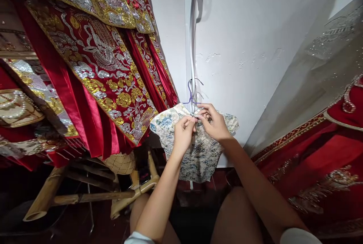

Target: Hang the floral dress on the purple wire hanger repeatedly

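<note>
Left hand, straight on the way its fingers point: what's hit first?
Likely the neckline of the floral top, which the left hand seems to be touching. The right hand is close beside, and depth is unclear from this view.

Garment [200, 153] on hanger [190, 96] (wall [241, 40] behind)

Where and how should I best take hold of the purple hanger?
Probably pinch the purple hanger by its thin neck, coming from the left: that part stands bare above the floral top, while the hanger's arms mostly disappear inside the cloth and the right hand is close on the other side.
</note>
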A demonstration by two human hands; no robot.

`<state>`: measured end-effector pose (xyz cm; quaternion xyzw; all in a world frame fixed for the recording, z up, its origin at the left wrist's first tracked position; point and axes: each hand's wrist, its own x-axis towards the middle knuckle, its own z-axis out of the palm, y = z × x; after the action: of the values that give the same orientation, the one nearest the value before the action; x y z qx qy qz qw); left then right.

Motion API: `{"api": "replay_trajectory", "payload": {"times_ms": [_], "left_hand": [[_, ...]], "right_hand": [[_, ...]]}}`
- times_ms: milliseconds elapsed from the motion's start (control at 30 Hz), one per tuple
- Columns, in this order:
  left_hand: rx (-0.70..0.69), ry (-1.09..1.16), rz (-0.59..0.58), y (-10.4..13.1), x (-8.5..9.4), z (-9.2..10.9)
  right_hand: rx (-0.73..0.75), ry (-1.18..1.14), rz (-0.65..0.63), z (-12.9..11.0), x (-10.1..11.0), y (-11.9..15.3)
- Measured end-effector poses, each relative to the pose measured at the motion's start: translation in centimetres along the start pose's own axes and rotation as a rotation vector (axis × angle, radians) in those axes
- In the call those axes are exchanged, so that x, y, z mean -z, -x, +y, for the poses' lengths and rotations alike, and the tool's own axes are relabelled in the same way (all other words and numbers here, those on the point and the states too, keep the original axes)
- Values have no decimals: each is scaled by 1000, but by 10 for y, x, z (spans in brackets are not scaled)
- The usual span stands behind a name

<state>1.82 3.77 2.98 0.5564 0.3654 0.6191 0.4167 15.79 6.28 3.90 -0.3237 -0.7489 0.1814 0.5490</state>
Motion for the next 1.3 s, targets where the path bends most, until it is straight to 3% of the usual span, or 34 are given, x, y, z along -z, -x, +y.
{"api": "replay_trajectory", "payload": {"times_ms": [200, 367, 667, 833, 1000, 1133, 1300], "left_hand": [[31, -133, 66, 4, -6, -17], [66, -142, 46, 4, -9, -32], [62, -180, 11, -1, -7, -41], [171, -373, -57, 23, 12, -85], [219, -312, -95, 71, 27, -128], [156, -236, 117, 71, 25, -128], [1, -335, 316, 23, 20, -100]], "right_hand": [[1, 59, 69, 0, -3, 4], [3, 66, 73, 1, -5, 5], [7, 43, 113, 2, -5, 2], [52, -93, 261, -11, 6, -3], [20, -195, 334, -21, 41, -1], [-48, -406, 333, -24, 71, 20], [-215, -600, 243, -31, 98, 61]]}}
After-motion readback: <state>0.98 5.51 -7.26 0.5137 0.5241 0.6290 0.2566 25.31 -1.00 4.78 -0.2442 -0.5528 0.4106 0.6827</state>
